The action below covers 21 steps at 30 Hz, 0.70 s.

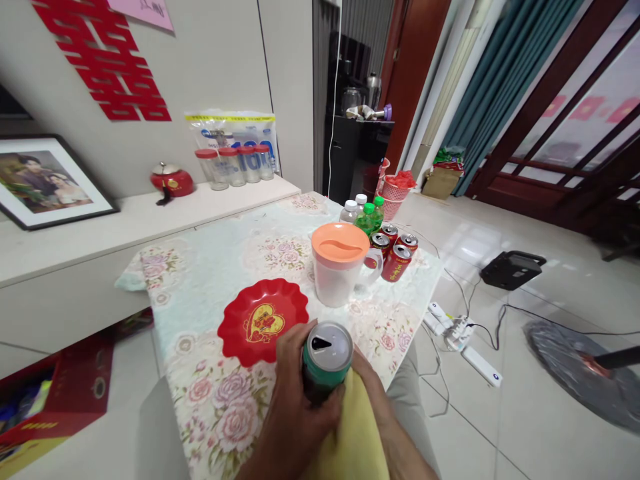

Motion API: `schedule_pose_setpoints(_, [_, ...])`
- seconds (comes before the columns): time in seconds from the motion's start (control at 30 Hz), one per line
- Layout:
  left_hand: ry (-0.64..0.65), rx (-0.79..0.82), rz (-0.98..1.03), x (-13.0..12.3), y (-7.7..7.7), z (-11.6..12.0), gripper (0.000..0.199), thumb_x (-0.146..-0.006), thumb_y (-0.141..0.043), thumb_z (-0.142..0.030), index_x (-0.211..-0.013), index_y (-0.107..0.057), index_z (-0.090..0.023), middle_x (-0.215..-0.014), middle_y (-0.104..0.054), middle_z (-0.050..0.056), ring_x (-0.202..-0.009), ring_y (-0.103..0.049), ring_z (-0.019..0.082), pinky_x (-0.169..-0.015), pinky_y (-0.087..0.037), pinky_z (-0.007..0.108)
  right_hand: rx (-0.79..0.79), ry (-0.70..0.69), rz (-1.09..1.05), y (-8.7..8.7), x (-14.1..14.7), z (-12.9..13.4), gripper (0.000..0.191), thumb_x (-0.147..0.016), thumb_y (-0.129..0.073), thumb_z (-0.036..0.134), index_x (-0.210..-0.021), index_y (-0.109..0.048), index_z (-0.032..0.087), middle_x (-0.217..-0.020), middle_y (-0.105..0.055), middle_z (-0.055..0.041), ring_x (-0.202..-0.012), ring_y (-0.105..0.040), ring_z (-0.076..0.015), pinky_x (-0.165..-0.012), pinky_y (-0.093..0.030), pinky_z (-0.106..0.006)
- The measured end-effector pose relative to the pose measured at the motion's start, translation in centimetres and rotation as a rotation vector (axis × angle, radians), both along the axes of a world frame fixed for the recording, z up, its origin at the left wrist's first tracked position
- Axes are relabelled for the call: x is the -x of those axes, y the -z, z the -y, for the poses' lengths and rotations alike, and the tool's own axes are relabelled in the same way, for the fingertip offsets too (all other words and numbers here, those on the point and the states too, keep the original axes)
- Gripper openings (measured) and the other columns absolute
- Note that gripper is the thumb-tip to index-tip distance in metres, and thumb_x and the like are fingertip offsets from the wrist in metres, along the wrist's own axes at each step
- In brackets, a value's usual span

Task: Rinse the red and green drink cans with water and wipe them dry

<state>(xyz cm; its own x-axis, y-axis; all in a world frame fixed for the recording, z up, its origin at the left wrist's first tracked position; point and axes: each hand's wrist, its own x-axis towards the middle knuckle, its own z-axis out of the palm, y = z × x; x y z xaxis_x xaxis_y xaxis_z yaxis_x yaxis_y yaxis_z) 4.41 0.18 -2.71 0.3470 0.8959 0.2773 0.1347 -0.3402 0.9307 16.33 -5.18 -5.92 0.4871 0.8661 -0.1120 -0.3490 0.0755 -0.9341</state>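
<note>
My left hand is wrapped round a green drink can, held upright near the table's front edge. A dark opening shows in the can's silver top. Against the can's right side lies a yellow cloth, gripped by my right hand, whose fingers are mostly hidden behind the can and cloth. Just left of the can sits a red scalloped plate with a gold heart design. Beyond it stands a translucent pitcher with an orange lid.
Several red cans stand right of the pitcher, with small bottles behind them. A flowered cloth covers the table. Lidded jars and a framed photo stand on the cabinet. Power strips and cords lie on the floor.
</note>
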Motion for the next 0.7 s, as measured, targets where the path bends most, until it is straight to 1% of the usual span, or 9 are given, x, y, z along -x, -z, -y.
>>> schedule_pose_setpoints(0.1, [-0.054, 0.055, 0.036, -0.7, 0.1, 0.9, 0.074, -0.078, -0.078, -0.024, -0.146, -0.048, -0.024, -0.142, -0.059, 0.016, -0.131, -0.064, 0.034, -0.110, -0.056, 0.054, 0.017, -0.016, -0.151, -0.9, 0.4, -0.5, 0.041, -0.100, -0.060, 0.057, -0.125, -0.073, 0.027, -0.130, -0.076, -0.0064, -0.112, -0.075, -0.0264, -0.103, -0.058, -0.044])
schedule_pose_setpoints(0.17, [-0.104, 0.093, 0.096, -1.2, 0.1, 1.4, 0.080, -0.075, -0.083, -0.029, -0.146, -0.046, -0.023, -0.140, -0.061, 0.016, -0.126, -0.068, 0.033, -0.103, -0.060, 0.050, 0.017, -0.013, -0.164, -1.5, 0.8, -0.3, 0.045, -0.096, -0.065, 0.060, -0.127, -0.072, 0.028, -0.129, -0.076, -0.0064, -0.116, -0.073, -0.0272, -0.106, -0.056, -0.043])
schedule_pose_setpoints(0.23, [-0.179, 0.105, 0.120, -1.6, -0.2, 1.5, 0.078, -0.070, -0.088, -0.035, -0.138, -0.051, -0.022, -0.130, -0.066, 0.014, -0.117, -0.072, 0.033, -0.096, -0.064, 0.048, 0.021, -0.011, -0.129, -2.0, 1.2, -0.2, 0.048, -0.094, -0.066, 0.064, -0.123, -0.073, 0.027, -0.122, -0.078, -0.0066, -0.112, -0.073, -0.0273, -0.104, -0.056, -0.042])
schedule_pose_setpoints(0.33, [-0.227, 0.108, 0.078, -1.6, -1.1, 1.3, 0.061, -0.071, -0.086, -0.038, -0.124, -0.059, -0.022, -0.114, -0.073, 0.009, -0.103, -0.075, 0.030, -0.088, -0.065, 0.045, 0.042, 0.005, -0.062, -2.3, 1.3, -0.2, 0.050, -0.094, -0.063, 0.069, -0.113, -0.075, 0.024, -0.112, -0.078, -0.0061, -0.104, -0.071, -0.0256, -0.099, -0.057, -0.038])
schedule_pose_setpoints(0.4, [-0.210, 0.092, 0.054, -1.3, -1.5, 1.1, 0.053, -0.073, -0.083, -0.035, -0.120, -0.062, -0.022, -0.112, -0.075, 0.008, -0.102, -0.076, 0.029, -0.088, -0.065, 0.044, 0.067, -0.026, -0.021, -2.4, 0.8, -0.6, 0.051, -0.093, -0.063, 0.071, -0.101, -0.076, 0.022, -0.102, -0.077, -0.0057, -0.095, -0.069, -0.0244, -0.091, -0.057, -0.036])
schedule_pose_setpoints(0.47, [-0.197, 0.067, 0.046, -1.0, -1.5, 1.0, 0.052, -0.072, -0.082, -0.031, -0.119, -0.064, -0.022, -0.114, -0.076, 0.008, -0.104, -0.076, 0.029, -0.090, -0.065, 0.044, 0.094, -0.087, 0.014, -2.6, 0.0, -1.1, 0.050, -0.092, -0.066, 0.070, -0.090, -0.075, 0.020, -0.091, -0.075, -0.0048, -0.089, -0.066, -0.0230, -0.082, -0.057, -0.033])
schedule_pose_setpoints(0.57, [-0.197, 0.043, 0.032, -0.6, -1.4, 0.9, 0.051, -0.070, -0.080, -0.027, -0.118, -0.066, -0.022, -0.114, -0.076, 0.008, -0.104, -0.076, 0.029, -0.091, -0.065, 0.045, 0.117, -0.151, 0.056, -2.9, -0.6, -1.7, 0.048, -0.091, -0.069, 0.067, -0.082, -0.074, 0.020, -0.085, -0.072, -0.0034, -0.085, -0.063, -0.0216, -0.076, -0.055, -0.031])
schedule_pose_setpoints(0.63, [-0.203, 0.033, 0.028, -0.5, -1.2, 0.7, 0.049, -0.072, -0.079, -0.027, -0.118, -0.066, -0.022, -0.114, -0.076, 0.008, -0.104, -0.077, 0.029, -0.092, -0.065, 0.044, 0.121, -0.143, 0.079, -3.0, -0.3, -1.6, 0.048, -0.093, -0.067, 0.067, -0.083, -0.075, 0.020, -0.085, -0.073, -0.0033, -0.085, -0.064, -0.0214, -0.078, -0.055, -0.032])
schedule_pose_setpoints(0.7, [-0.203, 0.030, 0.029, -0.4, -1.1, 0.5, 0.048, -0.074, -0.079, -0.029, -0.119, -0.065, -0.022, -0.113, -0.076, 0.008, -0.104, -0.077, 0.029, -0.091, -0.066, 0.044, 0.113, -0.113, 0.092, -3.2, 0.3, -1.1, 0.049, -0.094, -0.064, 0.068, -0.095, -0.079, 0.021, -0.097, -0.077, -0.0047, -0.094, -0.067, -0.0230, -0.089, -0.056, -0.035])
